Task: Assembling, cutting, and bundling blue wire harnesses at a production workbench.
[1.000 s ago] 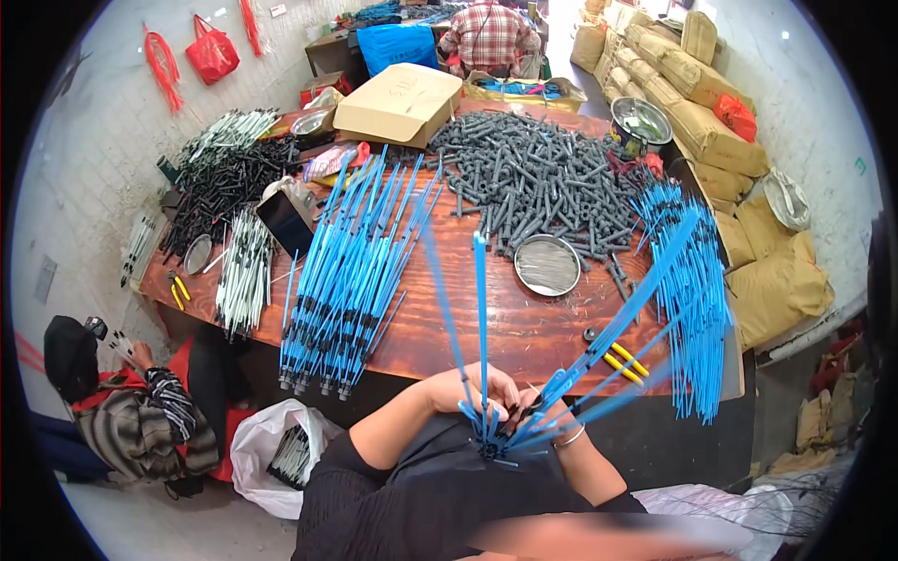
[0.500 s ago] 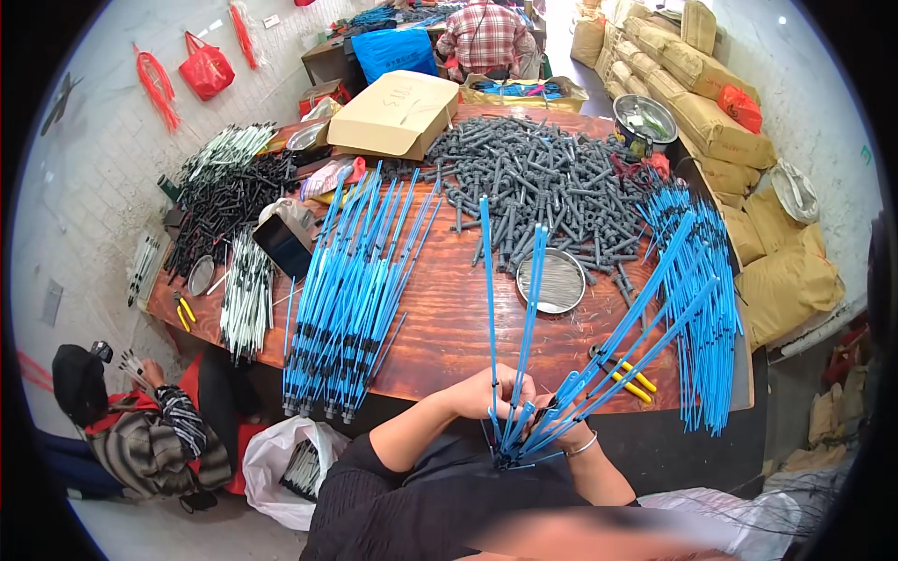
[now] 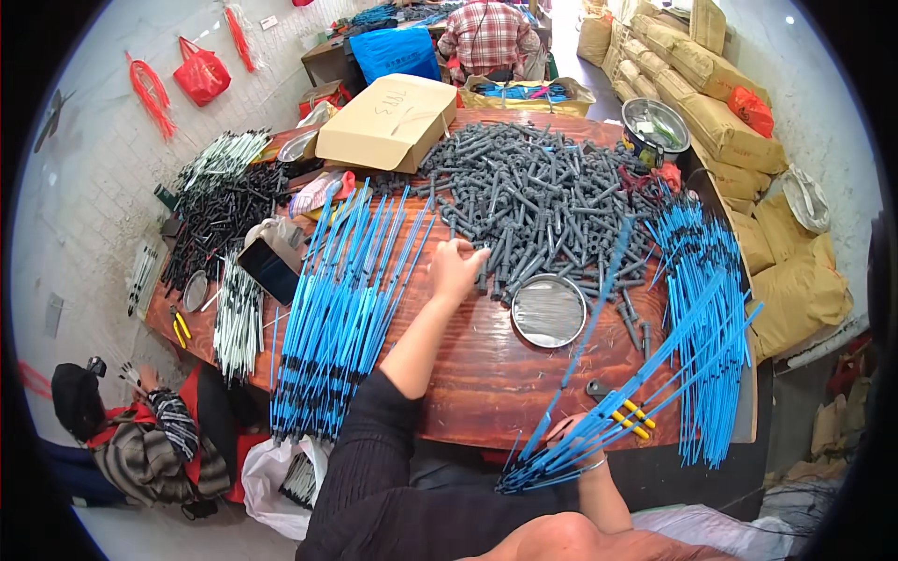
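Far left, a person (image 3: 140,439) in a striped top crouches on the floor below the table (image 3: 486,374), face not readable. Red bags (image 3: 201,75) hang on the white tiled wall above. On the table's left end lie white rods (image 3: 238,318), a heap of black parts (image 3: 224,201) and a dark tablet-like thing (image 3: 271,269), hard to make out. Next comes a fat bundle of blue rods (image 3: 341,309), fanned across the red-brown wood.

Your left hand (image 3: 456,269) is stretched out over the table, fingers curled and pinching at the near edge of the grey plastic pieces (image 3: 543,201); what it grips, if anything, is too small to tell. A cardboard box (image 3: 398,122) sits behind, a round metal lid (image 3: 549,311) just right of that hand.

Your right hand (image 3: 575,439) is low at the table's edge, closed around a fan of blue rods (image 3: 617,383), the hand mostly hidden behind them. Yellow-handled pliers (image 3: 622,411) lie beside it. More blue rods (image 3: 711,318) cover the right end. Tan sacks (image 3: 748,140) stack along the right wall; a person in plaid (image 3: 486,35) works at the back, cut off.
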A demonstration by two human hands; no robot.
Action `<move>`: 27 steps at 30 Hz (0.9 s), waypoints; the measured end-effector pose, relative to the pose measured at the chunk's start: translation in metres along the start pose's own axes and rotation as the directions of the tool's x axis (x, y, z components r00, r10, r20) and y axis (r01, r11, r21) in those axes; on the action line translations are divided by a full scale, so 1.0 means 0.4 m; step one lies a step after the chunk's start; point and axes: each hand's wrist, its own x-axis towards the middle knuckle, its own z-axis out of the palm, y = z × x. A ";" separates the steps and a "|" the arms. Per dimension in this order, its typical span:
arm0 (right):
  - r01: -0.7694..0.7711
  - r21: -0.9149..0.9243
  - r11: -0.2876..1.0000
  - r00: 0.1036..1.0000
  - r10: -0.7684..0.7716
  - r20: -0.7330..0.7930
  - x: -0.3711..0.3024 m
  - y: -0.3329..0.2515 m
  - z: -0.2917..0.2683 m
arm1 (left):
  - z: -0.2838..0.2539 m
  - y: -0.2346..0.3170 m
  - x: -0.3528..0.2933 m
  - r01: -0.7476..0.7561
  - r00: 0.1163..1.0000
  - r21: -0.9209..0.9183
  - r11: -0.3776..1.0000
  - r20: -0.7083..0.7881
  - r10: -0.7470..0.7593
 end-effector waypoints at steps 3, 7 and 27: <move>0.011 -0.057 0.998 1.000 -0.012 -0.014 0.005 -0.011 -0.002 | 0.065 0.021 0.065 0.013 0.972 0.474 0.880 -0.212 0.100; 0.050 -0.311 0.949 0.996 -0.068 -0.049 0.015 -0.016 0.017 | 0.110 0.036 0.117 0.113 0.984 0.497 0.861 -0.177 -0.028; -0.105 -0.285 0.953 0.986 0.137 0.093 0.017 -0.015 0.081 | -0.259 0.060 -0.453 0.141 0.855 -0.501 0.854 0.496 0.150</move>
